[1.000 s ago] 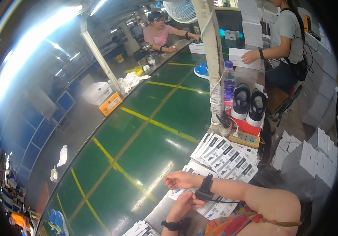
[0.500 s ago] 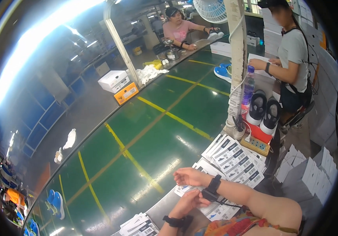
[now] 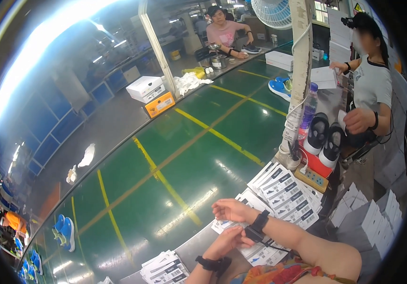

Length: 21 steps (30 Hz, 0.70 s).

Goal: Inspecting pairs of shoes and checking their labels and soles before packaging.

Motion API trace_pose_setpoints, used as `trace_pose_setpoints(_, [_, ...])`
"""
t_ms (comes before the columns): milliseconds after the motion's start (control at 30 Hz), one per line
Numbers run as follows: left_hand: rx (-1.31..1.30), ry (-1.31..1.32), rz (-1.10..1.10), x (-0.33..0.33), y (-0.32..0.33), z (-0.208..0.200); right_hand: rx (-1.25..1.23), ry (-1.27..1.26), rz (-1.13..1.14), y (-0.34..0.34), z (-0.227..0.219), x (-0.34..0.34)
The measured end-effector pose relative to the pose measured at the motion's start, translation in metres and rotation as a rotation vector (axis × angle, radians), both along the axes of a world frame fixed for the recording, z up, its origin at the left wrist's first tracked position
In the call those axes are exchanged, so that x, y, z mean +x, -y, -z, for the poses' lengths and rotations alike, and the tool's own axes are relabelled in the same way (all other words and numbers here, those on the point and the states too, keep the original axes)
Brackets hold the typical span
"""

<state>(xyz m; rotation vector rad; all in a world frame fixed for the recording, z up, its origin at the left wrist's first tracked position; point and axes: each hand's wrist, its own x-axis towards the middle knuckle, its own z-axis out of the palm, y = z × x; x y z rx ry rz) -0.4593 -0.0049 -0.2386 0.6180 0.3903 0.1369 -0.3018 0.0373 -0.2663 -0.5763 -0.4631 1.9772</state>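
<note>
- At the near edge of the green conveyor belt (image 3: 175, 156), the person's two hands meet above a spread of white label sheets (image 3: 286, 194) fanned over the tabletop (image 3: 198, 246).
- The right hand (image 3: 229, 209) lies low, fingers loosely curled, touching the near sheets; whether it pinches one I cannot tell.
- The left hand (image 3: 227, 239) is folded against the right wrist, on the dark wristband (image 3: 258, 222), fingers bent around it; it holds no sheet.
- The sheets overlap in slanted rows, likely so that each black-barred strip shows and one can be lifted singly.
- A second, squared stack of the same labels (image 3: 163, 267) sits to the left, near the lower edge.
- Flat white cartons (image 3: 369, 217) stand on edge at the right, packed close, probably for easy picking.
- A pair of black-and-white shoes (image 3: 324, 137) stands toe-up on a red block beside the post (image 3: 298, 71), next to a purple-tinted bottle (image 3: 307, 111).
- Across the belt, a white shoebox (image 3: 144, 87) rests on an orange one (image 3: 160, 104).
- Blue shoes (image 3: 65, 232) lie on the belt, far left.
- A co-worker (image 3: 371, 90) at the right holds a slip of paper; another person sits at the far end.
</note>
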Motion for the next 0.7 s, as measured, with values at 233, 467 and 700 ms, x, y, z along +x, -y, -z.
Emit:
trace_pose_setpoints(233, [0.028, -0.028, -0.004, 0.0006, -0.0003, -0.0011, -0.011, 0.010, 0.004, -0.0007, -0.0017, -0.0006])
trace_pose_setpoints(467, [0.031, -0.030, -0.009, 0.0012, 0.0010, -0.0020, -0.018, 0.015, 0.001, -0.0003, -0.0027, -0.0002])
trace_pose_setpoints(700, [0.036, -0.017, -0.009, 0.0004, 0.0005, -0.0019, -0.012, 0.015, 0.000, -0.0007, -0.0038, -0.0010])
